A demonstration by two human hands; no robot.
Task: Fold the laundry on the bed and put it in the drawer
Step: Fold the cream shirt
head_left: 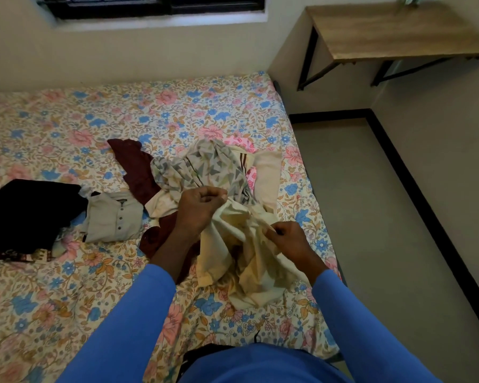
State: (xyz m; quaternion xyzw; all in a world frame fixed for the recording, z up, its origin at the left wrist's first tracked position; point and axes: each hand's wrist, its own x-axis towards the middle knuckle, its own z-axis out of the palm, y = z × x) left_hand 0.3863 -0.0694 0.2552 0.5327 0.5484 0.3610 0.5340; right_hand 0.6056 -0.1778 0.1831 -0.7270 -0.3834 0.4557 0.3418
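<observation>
Head view: cream garment (234,244) is pinched by left grip (199,207) and right grip (286,239), both closed on the cloth. Its folds are draped over the bed (67,120).

The scene is being lit softly and rather dimly, with the window sill (161,22) being brightened most. Faint shadows are being cast on the bed (53,299). Straight lines are being bent near the edges, and fine detail is being smeared.
</observation>
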